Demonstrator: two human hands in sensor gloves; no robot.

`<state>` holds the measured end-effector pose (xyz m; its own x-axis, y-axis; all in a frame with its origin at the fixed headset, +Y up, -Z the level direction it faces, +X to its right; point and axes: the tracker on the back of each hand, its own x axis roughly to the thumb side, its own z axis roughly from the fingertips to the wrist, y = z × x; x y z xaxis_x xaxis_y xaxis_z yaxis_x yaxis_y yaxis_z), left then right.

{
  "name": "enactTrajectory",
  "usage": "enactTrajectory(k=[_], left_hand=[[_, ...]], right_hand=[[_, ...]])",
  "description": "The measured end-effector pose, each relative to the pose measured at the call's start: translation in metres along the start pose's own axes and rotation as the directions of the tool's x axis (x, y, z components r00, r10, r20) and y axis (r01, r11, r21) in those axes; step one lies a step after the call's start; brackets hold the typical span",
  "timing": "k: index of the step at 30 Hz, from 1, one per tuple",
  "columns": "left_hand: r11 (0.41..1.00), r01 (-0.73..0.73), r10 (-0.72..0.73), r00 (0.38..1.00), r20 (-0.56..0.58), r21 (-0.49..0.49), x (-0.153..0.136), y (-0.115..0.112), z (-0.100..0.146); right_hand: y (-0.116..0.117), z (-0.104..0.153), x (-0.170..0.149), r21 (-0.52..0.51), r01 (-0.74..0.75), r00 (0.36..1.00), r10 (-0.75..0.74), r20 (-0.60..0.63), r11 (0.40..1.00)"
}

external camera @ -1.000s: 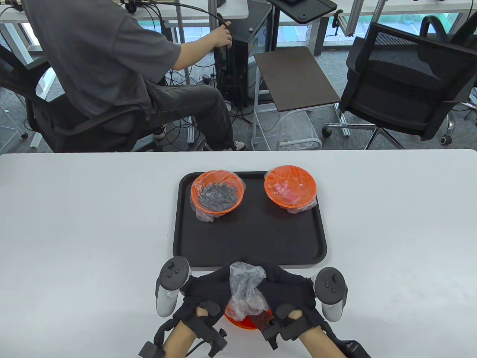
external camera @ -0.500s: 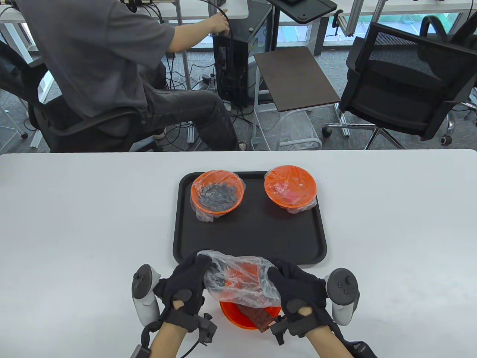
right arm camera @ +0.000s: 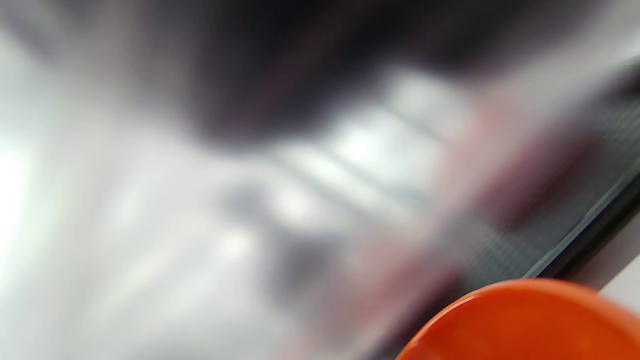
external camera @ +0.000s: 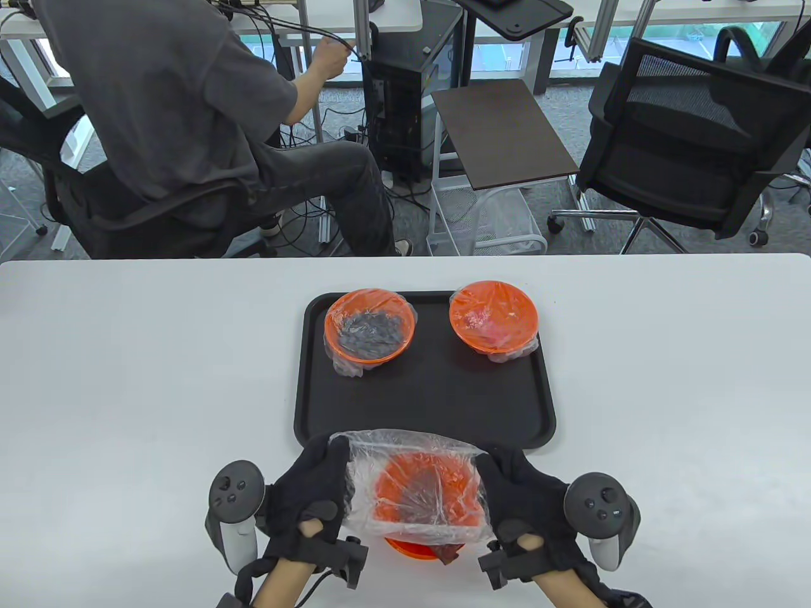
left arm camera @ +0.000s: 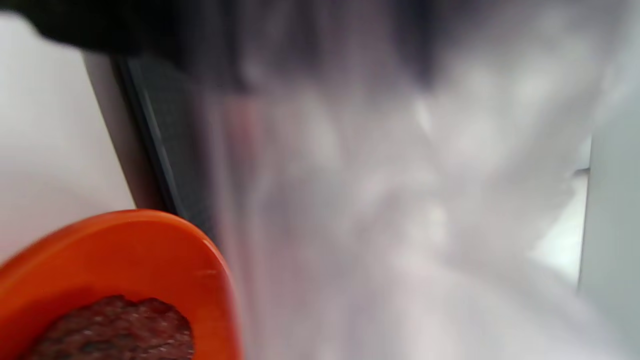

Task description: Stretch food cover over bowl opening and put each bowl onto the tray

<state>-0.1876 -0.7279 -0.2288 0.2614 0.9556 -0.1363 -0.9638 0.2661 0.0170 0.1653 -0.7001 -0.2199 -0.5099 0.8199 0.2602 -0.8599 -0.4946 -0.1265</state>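
Note:
A clear plastic food cover (external camera: pixel 415 487) is stretched wide above an orange bowl (external camera: pixel 412 548) that sits near the table's front edge with dark brown food in it. My left hand (external camera: pixel 313 491) grips the cover's left edge and my right hand (external camera: pixel 523 500) grips its right edge. The black tray (external camera: pixel 424 405) lies just beyond the bowl. Two covered orange bowls stand at its back, one (external camera: pixel 369 329) on the left and one (external camera: pixel 494 316) on the right. In the left wrist view the bowl's rim (left arm camera: pixel 150 250) shows beside the blurred cover (left arm camera: pixel 380 200). The right wrist view shows the bowl (right arm camera: pixel 530 325) below blurred film (right arm camera: pixel 250 210).
The white table (external camera: pixel 127 392) spreads out on both sides of the tray. Beyond its far edge a person (external camera: pixel 190 114) sits on a chair handling cables, next to a small brown side table (external camera: pixel 500 133) and a black office chair (external camera: pixel 690 139).
My hands have pulled apart, spreading the bunched cover into a wide sheet over the bowl. The person behind the table has shifted an arm to the left.

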Motion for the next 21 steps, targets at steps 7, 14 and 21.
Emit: enactTrajectory(k=[7, 14, 21], left_hand=[[0.949, 0.315, -0.313, 0.948, -0.065, 0.025, -0.006, -0.021, 0.019], [0.899, 0.438, -0.433, 0.893, -0.125, 0.017, -0.022, -0.036, 0.029], [0.868, 0.497, -0.491, 0.856, -0.161, 0.000, -0.036, -0.041, 0.028]], right_hand=[[0.002, 0.018, -0.002, 0.054, -0.269, 0.963, 0.269, 0.008, 0.962], [0.012, 0.036, -0.016, 0.093, -0.458, 0.889, 0.458, 0.025, 0.884], [0.025, 0.037, -0.024, 0.117, -0.523, 0.851, 0.524, 0.023, 0.844]])
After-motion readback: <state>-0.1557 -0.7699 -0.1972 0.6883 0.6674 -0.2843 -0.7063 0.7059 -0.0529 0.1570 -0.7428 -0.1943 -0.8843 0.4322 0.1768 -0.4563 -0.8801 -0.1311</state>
